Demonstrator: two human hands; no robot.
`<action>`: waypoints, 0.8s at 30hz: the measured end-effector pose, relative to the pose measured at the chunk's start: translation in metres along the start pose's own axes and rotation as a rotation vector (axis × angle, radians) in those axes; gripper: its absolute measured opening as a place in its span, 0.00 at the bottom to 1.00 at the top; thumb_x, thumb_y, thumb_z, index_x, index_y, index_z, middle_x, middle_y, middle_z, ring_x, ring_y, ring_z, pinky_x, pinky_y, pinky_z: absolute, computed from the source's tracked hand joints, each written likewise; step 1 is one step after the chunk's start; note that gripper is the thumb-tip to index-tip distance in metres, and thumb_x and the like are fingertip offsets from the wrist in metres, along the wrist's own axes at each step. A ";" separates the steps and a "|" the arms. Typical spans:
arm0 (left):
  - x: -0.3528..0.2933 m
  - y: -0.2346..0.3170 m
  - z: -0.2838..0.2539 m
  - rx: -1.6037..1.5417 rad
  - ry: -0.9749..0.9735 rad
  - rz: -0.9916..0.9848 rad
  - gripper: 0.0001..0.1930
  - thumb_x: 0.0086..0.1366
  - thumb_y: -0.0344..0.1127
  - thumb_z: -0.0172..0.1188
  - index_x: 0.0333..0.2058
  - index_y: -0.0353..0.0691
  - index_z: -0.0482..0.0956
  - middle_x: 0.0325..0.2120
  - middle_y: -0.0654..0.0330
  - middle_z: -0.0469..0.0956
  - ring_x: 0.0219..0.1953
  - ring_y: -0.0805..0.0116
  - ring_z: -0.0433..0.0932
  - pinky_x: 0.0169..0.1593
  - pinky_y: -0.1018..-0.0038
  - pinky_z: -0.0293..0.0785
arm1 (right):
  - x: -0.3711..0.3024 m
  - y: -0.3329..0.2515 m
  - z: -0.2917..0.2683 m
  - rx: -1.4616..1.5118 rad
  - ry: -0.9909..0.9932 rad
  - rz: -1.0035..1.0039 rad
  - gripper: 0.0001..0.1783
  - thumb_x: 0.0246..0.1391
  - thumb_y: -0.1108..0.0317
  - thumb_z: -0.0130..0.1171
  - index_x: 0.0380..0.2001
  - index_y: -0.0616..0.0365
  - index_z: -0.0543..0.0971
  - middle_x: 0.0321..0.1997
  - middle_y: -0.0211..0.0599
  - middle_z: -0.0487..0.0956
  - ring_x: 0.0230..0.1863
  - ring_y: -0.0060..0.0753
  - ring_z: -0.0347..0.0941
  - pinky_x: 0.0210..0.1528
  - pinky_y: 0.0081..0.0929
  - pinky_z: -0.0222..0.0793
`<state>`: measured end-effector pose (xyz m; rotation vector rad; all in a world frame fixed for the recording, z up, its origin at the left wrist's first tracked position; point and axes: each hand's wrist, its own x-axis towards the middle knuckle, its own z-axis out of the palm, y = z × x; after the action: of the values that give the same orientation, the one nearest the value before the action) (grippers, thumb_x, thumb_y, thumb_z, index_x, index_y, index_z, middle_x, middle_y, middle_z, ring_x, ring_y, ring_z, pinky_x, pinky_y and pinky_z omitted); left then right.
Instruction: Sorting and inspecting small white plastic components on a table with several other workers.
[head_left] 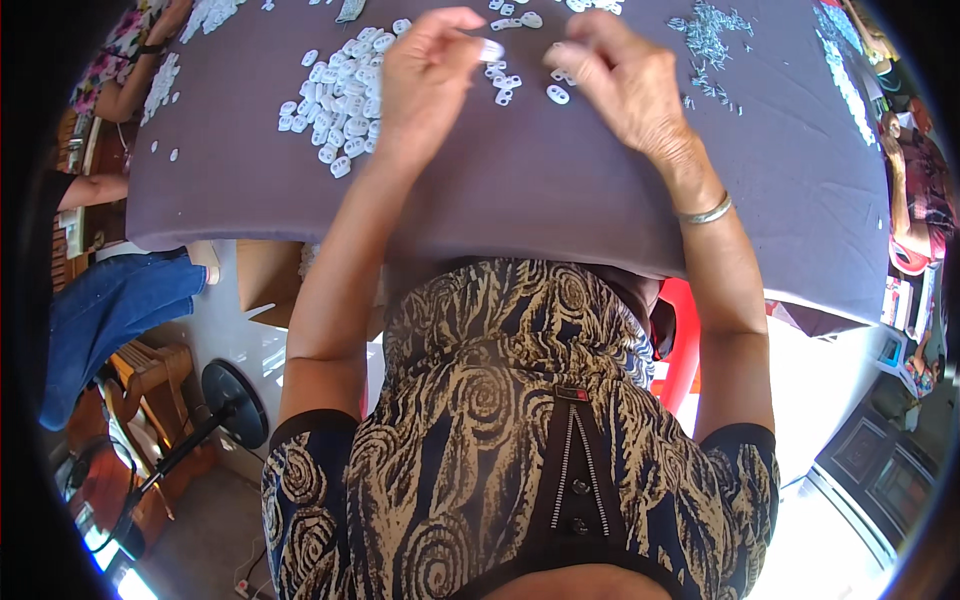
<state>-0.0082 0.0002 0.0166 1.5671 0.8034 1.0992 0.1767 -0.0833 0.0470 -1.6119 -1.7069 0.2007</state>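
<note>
White oval pieces (345, 100) lie past the tabletop's (530, 200) near edge, beyond a broad bare strip before the body. Their heap sits beside the left hand (425, 90), whose fingertips pinch one piece (491, 50). Loose ones lie between the hands. Whether the blurred right hand (632, 92) grips anything, I cannot tell. Farther right, small grey pieces (712, 40) scatter.

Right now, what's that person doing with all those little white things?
The person's left hand holds a small white piece at its fingertips. The right hand is blurred, near a white oval piece; I can't tell if it holds anything. A white pile lies beside the left hand, and small greyish bits lie scattered to the right.
</note>
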 end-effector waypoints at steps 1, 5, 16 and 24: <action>0.005 -0.003 -0.013 0.088 0.019 0.022 0.08 0.61 0.28 0.54 0.37 0.43 0.81 0.25 0.69 0.76 0.25 0.82 0.69 0.30 0.82 0.67 | 0.006 0.009 -0.003 -0.087 0.111 0.016 0.09 0.51 0.66 0.62 0.35 0.55 0.78 0.25 0.34 0.78 0.24 0.23 0.71 0.30 0.25 0.70; 0.020 0.002 -0.052 0.594 0.124 0.084 0.05 0.56 0.32 0.58 0.32 0.44 0.80 0.22 0.63 0.74 0.27 0.73 0.73 0.31 0.75 0.68 | 0.016 0.049 -0.019 0.005 0.250 0.056 0.10 0.54 0.66 0.58 0.27 0.64 0.76 0.17 0.44 0.70 0.18 0.24 0.64 0.23 0.28 0.63; 0.021 -0.004 -0.047 0.385 0.233 0.364 0.07 0.59 0.25 0.60 0.36 0.36 0.80 0.29 0.67 0.78 0.32 0.79 0.75 0.36 0.81 0.71 | 0.010 0.045 -0.016 0.093 -0.271 0.122 0.08 0.47 0.68 0.65 0.32 0.57 0.80 0.23 0.22 0.74 0.26 0.14 0.67 0.31 0.18 0.67; 0.007 -0.008 -0.010 0.335 0.068 0.262 0.06 0.56 0.24 0.59 0.33 0.39 0.80 0.25 0.65 0.79 0.25 0.81 0.73 0.31 0.82 0.70 | 0.004 0.033 0.010 0.051 -0.309 -0.184 0.07 0.44 0.74 0.64 0.26 0.62 0.76 0.23 0.30 0.72 0.24 0.23 0.68 0.27 0.24 0.66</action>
<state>-0.0148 0.0120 0.0111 1.9672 0.8797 1.2579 0.1973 -0.0699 0.0220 -1.4320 -2.0556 0.4156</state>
